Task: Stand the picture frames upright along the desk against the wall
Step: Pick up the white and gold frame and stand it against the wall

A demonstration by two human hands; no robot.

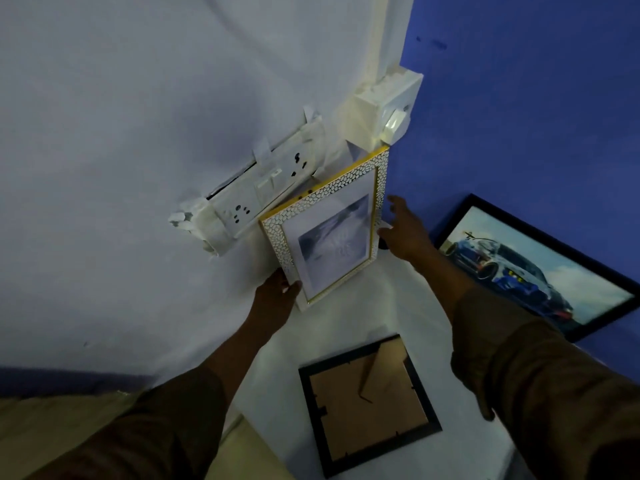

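Note:
A white and gold patterned picture frame point(329, 225) stands upright on the white desk point(388, 306), leaning on the pale wall in the corner. My left hand point(277, 297) grips its lower left corner. My right hand point(403, 228) is at its right edge, fingers spread, touching or just off the frame. A black frame point(367, 403) lies face down on the desk, brown backing and stand up. A black-framed car picture point(540, 268) leans upright against the blue wall at right.
A socket and switch strip point(256, 195) is fixed to the pale wall just behind the patterned frame. A white switch box point(388, 109) sits in the corner above it. The desk's left edge point(242, 403) runs near my left forearm.

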